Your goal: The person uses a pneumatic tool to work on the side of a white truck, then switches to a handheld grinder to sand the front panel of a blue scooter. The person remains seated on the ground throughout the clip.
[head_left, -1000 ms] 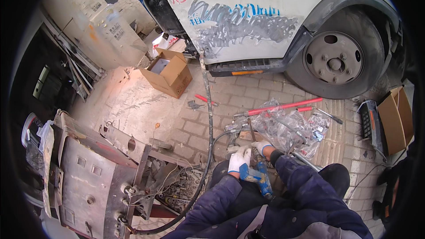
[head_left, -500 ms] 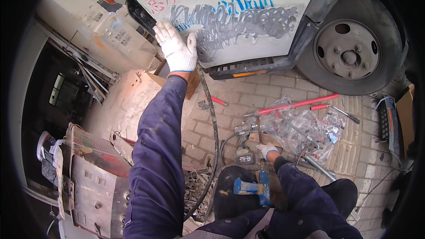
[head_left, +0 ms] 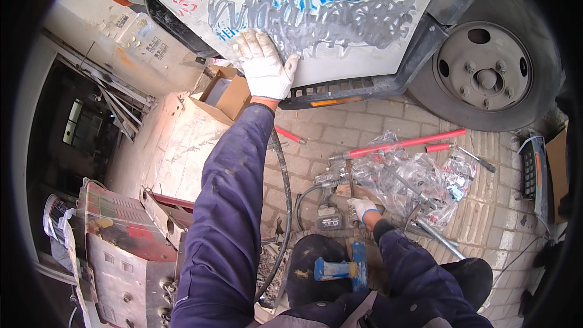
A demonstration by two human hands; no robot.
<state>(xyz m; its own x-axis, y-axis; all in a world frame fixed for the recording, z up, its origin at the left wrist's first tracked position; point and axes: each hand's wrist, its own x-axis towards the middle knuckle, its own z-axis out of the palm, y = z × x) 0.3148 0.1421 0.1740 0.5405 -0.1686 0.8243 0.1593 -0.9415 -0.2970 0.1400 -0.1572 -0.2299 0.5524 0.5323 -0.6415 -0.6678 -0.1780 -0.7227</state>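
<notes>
My left hand (head_left: 264, 67), in a white work glove, lies open and flat against the lower edge of a white vehicle door panel (head_left: 352, 64). Its fingers reach the edge of grey smeared filler (head_left: 340, 24). My right hand (head_left: 364, 208), gloved too, is low in front of my knees, closed around a thin brownish metal rod (head_left: 350, 176) that points away from me. Just left of it a cordless power tool (head_left: 330, 217) with a grey battery rests on the paving. A blue T-shaped tool (head_left: 337, 268) sits by my knee; how it is supported cannot be told.
Clear plastic bags (head_left: 401, 176), a red bar (head_left: 407, 143) and a silver tube (head_left: 438, 235) lie on the bricks. A cardboard box (head_left: 228, 97) stands beyond my left arm. A black hose (head_left: 285, 188) curves past it. A worn metal machine (head_left: 130, 255) is at left, a wheel (head_left: 486, 76) at right.
My left hand has moved right and slightly down along the panel. More of the cardboard box now shows. My right hand stays closed on the rod, and the view has shifted slightly.
</notes>
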